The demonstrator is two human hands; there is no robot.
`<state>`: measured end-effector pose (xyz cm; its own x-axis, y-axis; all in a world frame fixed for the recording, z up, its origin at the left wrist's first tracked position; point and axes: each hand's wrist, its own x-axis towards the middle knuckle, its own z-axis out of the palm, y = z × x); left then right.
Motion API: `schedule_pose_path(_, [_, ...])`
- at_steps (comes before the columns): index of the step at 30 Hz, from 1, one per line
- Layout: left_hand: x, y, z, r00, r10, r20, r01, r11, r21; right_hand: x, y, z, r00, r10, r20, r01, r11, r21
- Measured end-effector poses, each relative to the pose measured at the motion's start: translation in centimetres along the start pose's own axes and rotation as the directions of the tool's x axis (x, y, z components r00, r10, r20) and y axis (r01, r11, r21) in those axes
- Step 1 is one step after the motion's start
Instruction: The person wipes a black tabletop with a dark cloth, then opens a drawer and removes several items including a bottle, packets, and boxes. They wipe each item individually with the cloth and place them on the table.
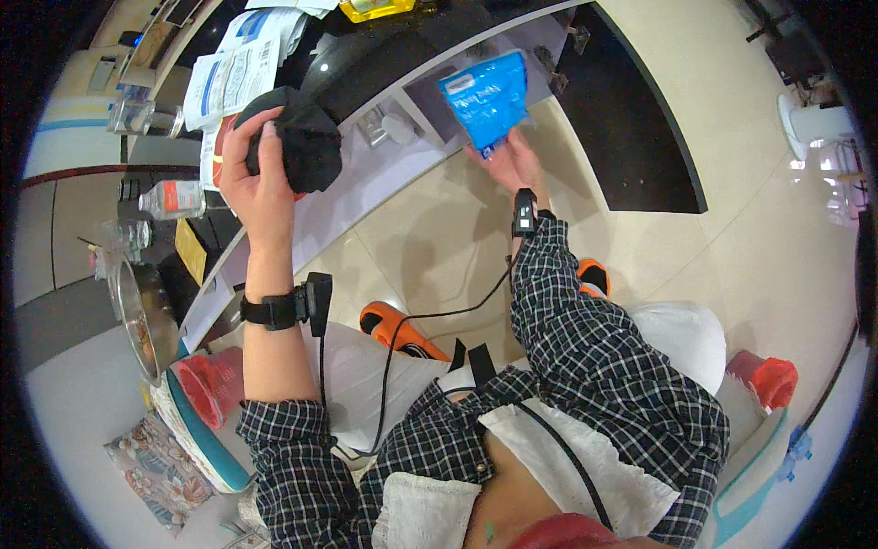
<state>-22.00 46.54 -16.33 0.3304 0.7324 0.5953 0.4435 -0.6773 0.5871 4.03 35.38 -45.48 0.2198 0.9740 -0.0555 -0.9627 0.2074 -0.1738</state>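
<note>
My left hand point(257, 175) grips a round, dark black item point(305, 144), which looks like folded fabric, above the glossy black tabletop point(357, 58). Thumb and fingers press on its near side. My right hand point(516, 163) holds a bright blue plastic package point(488, 96) by its lower end; a white label shows on its upper left. Behind and below the package lies an open white compartment point(439, 120) under the tabletop. A small clear item and a whitish round object point(398, 128) sit in the part to its left.
Printed sheets point(240, 72), a clear bottle with an orange label point(173, 200) and a metal bowl point(147, 322) stand leftward. A black panel point(624, 117) borders the right. Orange shoes point(405, 333) are on the tiled floor. A cable point(439, 314) links my wrist devices.
</note>
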Motion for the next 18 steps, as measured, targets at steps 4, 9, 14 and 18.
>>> schedule_pose_path(4, [-0.8, 1.6, -0.2, 0.988, 0.102, 0.115, -0.108, 0.993, 0.044, -0.3, 2.0, 1.2, 0.981, 0.016, 0.195, -0.014, 1.000, -0.009])
schedule_pose_path(9, [-3.1, 4.6, 1.6, 0.914, -0.143, 0.381, 0.154, 0.988, 0.002, 0.9, 3.2, 6.3, 0.915, 0.166, 0.369, -0.110, 0.980, -0.169])
schedule_pose_path(14, [-2.2, 3.9, 1.0, 0.929, -0.190, 0.316, 0.260, 0.946, -0.194, 2.1, 2.6, 12.3, 0.861, 0.272, 0.429, -0.135, 0.937, -0.323])
schedule_pose_path(18, [-2.3, 3.6, -0.7, 0.988, 0.066, 0.139, -0.069, 0.997, 0.016, 2.8, 2.0, 15.9, 0.847, 0.162, 0.507, 0.020, 0.942, -0.336])
